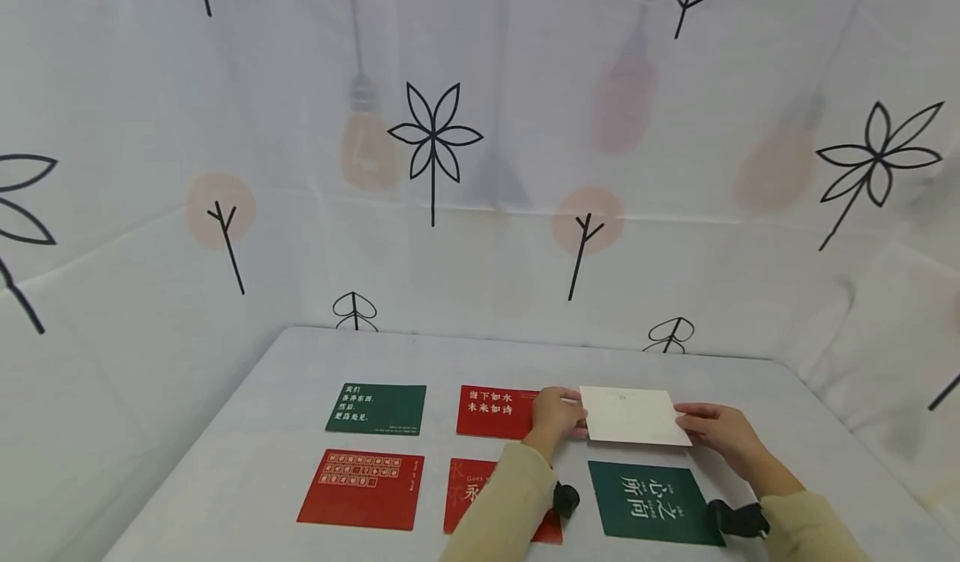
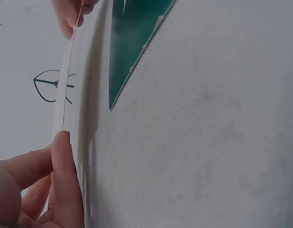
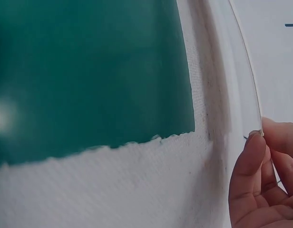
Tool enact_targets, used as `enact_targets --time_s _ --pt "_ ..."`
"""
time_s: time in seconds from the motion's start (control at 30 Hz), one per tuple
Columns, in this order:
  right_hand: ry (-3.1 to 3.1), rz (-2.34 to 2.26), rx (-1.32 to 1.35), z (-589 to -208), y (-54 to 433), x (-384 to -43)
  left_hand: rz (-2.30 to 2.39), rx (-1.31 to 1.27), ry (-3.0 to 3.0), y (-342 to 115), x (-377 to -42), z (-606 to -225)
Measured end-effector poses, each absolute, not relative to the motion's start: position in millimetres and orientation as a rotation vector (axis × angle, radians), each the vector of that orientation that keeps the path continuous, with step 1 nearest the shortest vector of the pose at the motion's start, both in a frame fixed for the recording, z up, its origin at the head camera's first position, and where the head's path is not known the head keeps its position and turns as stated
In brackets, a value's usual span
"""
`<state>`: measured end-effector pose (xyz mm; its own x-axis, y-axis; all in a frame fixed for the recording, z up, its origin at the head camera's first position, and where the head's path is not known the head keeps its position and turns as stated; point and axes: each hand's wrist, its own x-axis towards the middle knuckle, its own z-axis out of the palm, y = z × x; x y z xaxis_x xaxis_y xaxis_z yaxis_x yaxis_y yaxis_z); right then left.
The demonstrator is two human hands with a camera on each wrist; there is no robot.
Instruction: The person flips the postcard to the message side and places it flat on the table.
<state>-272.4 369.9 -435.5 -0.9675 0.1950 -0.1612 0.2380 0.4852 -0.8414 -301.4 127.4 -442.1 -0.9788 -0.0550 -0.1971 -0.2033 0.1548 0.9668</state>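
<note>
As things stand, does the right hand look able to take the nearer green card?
Probably not at once: the right hand pinches the white card. If it lets go, likely yes; the green card lies close, with little covering it.

White plant-print fabric wall (image 1: 495,278) behind white table (image 1: 240,454).

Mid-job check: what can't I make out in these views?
- Pale card, head view: its underside is turned away; the mark on its visible face is too small to read.
- Upper red card, head view: left hand covers its right end.
- Lower middle red card, head view: left sleeve hides its middle.
- Green card, right wrist view: frame edges cut it off.
</note>
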Motion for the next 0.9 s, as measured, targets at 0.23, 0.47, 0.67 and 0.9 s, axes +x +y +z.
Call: enact_targets --time_s 0.23,0.47,0.67,0.9 --pt "2.677 -1.496 0.392 -437.5 370.6 -273.5 1.931 -0.275 2.291 127.3 -301.2 -442.1" --pt "2.68 -1.5 0.396 -438.6 370.9 -274.6 1.907 -0.275 2.294 128.4 -301.9 -443.5" --pt "2.684 -1.484 0.403 -438.5 370.6 -275.1 1.868 -0.258 2.307 128.3 -303.2 -444.7" --pt "2.678 -1.482 0.39 -440.1 371.1 -275.6 1.8 -0.254 2.334 127.5 -305.1 -443.9"
